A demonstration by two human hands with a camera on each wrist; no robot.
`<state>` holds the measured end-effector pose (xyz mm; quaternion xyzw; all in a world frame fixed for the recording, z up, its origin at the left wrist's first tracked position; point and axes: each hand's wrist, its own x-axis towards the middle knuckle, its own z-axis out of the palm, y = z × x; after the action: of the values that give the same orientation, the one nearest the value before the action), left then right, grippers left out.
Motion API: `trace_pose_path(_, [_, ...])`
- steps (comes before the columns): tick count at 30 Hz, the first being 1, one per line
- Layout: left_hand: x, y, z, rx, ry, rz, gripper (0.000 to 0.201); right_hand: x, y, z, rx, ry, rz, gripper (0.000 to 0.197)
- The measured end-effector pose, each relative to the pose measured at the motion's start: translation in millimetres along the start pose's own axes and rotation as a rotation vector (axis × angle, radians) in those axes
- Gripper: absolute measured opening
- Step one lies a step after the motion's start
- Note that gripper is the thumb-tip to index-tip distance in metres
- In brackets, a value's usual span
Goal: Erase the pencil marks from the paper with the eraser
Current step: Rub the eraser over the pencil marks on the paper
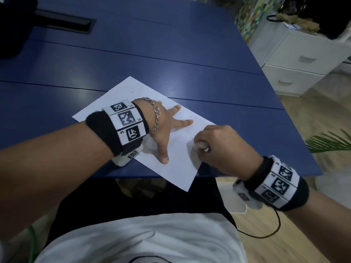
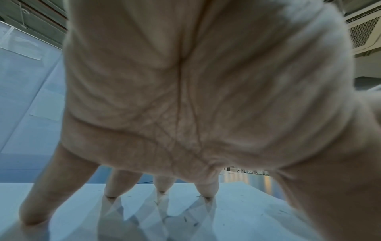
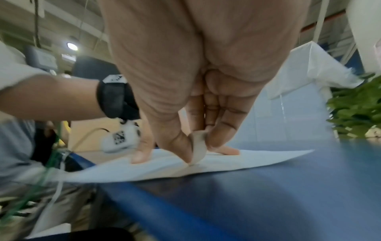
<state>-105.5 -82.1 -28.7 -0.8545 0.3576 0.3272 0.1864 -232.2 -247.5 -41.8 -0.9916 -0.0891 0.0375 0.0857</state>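
A white sheet of paper (image 1: 131, 92) lies at an angle on the blue table (image 1: 171, 59), one corner hanging over the near edge. My left hand (image 1: 167, 128) lies spread on the paper, fingers straight, pressing it down; its fingertips (image 2: 207, 193) touch the sheet in the left wrist view. My right hand (image 1: 214, 143) pinches a small white eraser (image 1: 201, 146) between thumb and fingers. The eraser (image 3: 198, 146) stands with its lower end on the paper (image 3: 257, 158) near the sheet's right edge. Small dark specks dot the paper (image 2: 247, 216) in the left wrist view.
A black cable tray (image 1: 62, 21) is set into the table at the far left. White drawers (image 1: 296, 61) stand beyond the table's right edge, with green plant leaves (image 1: 330, 141) nearer. My lap and white shirt (image 1: 133, 238) are below the near edge.
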Motion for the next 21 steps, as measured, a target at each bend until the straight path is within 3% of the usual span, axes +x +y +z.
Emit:
trace_pose_path(5, [1, -2, -1, 0.003, 0.009, 0.017, 0.145, -9, -25, 2, 0.046, -0.149, -0.079, 0.016])
trace_pose_path(10, [3, -14, 10, -0.014, 0.124, 0.077, 0.124, 11, -4, -3, 0.035, -0.091, -0.021, 0.008])
trace_pose_path(13, [1, -17, 20, -0.017, 0.091, 0.111, 0.108, 17, -1, -5, 0.043, -0.074, -0.031, 0.012])
trace_pose_path(18, [2, -25, 21, -0.026, 0.052, 0.113, 0.113, 24, -9, -6, 0.042, -0.069, -0.020, 0.009])
trace_pose_path(21, [4, -24, 19, -0.010, 0.048, 0.104, 0.118, 16, -26, -1, 0.026, -0.143, -0.126, 0.011])
